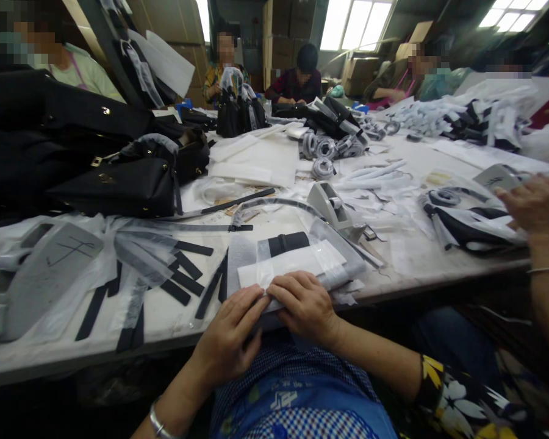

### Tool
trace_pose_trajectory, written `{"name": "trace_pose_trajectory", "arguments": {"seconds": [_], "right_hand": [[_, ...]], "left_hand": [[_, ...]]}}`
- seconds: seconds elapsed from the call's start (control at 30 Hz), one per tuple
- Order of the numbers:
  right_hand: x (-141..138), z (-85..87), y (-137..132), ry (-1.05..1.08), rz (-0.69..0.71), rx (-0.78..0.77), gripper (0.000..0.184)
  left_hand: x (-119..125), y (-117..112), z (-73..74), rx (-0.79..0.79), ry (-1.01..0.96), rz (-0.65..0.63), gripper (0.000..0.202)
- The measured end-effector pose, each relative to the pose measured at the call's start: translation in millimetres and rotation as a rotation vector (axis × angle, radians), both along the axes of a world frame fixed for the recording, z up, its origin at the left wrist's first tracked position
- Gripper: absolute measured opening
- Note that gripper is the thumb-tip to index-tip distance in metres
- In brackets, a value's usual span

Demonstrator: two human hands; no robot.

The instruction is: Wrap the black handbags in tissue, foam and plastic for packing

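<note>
"Two hands at the front of the counter [174, 322]: placed how?"

"Left hand [229, 329] with fingers bent and close together, tips on the near edge of a white sheet [297, 263]. Right hand [306, 305] just beside, fingers curled over the same edge, fingertips almost meeting the left's. Contact plain to see; undersides hidden, so no telling how firmly closed, or whether pinching or merely pressing."

"And the white sheet?"

"Straight ahead of the body, on top of a plastic-covered bundle [350, 265], right by the counter's front edge. Just behind the sheet, a dark rolled piece [289, 244]; farther back, an arching wrapped handle [279, 202]."

"Anything to worry about?"

"Mostly the front edge. With too strong a pull toward the lap, possibly a bundle tipped off the counter. With uneven pressure between left and right, probably a skewed sheet and a crooked crease."

"Trouble from the neighbours?"

"Possibly. Grey tape dispenser [332, 210] close behind on the right: with a sideways shove, snagged or torn plastic. Black strips [177, 292] fanned out on the left: with a careless elbow, scattered or caught underneath. Co-worker's hand [537, 204] well apart at far right, so little risk of a bump."
</note>
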State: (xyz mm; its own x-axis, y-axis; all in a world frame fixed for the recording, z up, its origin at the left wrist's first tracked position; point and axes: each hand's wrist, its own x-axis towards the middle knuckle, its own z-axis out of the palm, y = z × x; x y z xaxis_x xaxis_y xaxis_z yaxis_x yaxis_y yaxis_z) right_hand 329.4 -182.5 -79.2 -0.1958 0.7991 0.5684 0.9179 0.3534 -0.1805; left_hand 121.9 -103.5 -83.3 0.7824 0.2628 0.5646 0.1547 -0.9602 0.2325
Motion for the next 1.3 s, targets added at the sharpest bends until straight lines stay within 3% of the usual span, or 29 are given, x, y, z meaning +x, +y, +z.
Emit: {"name": "trace_pose_trajectory", "arguments": {"seconds": [0.1,0.17,0.23,0.37,0.5,0.6,0.73,0.9,1.13,1.23,1.3], "right_hand": [[-1.3,-1.3,-0.3,-0.003,-0.017,-0.022,0.027],[-1.8,3.4,-2.4,0.006,-0.027,-0.053,0.026],[0.7,13.9,-4.3,0.025,-0.012,-0.115,0.026],[17.5,46.8,6.7,0.052,0.143,-0.267,0.028],[38.8,68.4,54.6,0.003,0.078,-0.314,0.030],[49.1,68.3,98.9,-0.178,-0.016,-0.538,0.034],[53.9,64.9,134.3,-0.266,0.010,-0.802,0.039],[45.2,69.5,148.8,-0.254,0.067,-0.839,0.041],[26.1,62.0,160.8,-0.248,0.056,-0.838,0.037],[30.0,66.4,146.2,-0.173,0.131,-0.816,0.031],[34.0,74.0,121.6,-0.050,0.206,-0.689,0.026]], "left_hand": [[-0.7,-4.1,8.5,-0.106,0.023,0.030,0.047],[4.1,-4.9,5.9,-0.056,-0.038,0.089,0.036],[10.3,-4.0,-1.3,0.053,-0.102,0.122,0.028],[15.6,-1.0,-13.9,0.155,-0.161,0.112,0.032],[13.8,0.0,-14.0,0.183,-0.132,0.117,0.041],[14.2,0.5,-13.1,0.207,-0.136,0.122,0.042],[15.9,2.6,-19.5,0.218,-0.190,0.116,0.042],[17.9,6.8,-29.9,0.213,-0.256,0.080,0.040],[20.6,8.7,-30.9,0.211,-0.286,0.080,0.037],[20.1,7.0,-30.7,0.198,-0.284,0.102,0.038],[19.8,5.9,-29.8,0.180,-0.276,0.114,0.039]]}}
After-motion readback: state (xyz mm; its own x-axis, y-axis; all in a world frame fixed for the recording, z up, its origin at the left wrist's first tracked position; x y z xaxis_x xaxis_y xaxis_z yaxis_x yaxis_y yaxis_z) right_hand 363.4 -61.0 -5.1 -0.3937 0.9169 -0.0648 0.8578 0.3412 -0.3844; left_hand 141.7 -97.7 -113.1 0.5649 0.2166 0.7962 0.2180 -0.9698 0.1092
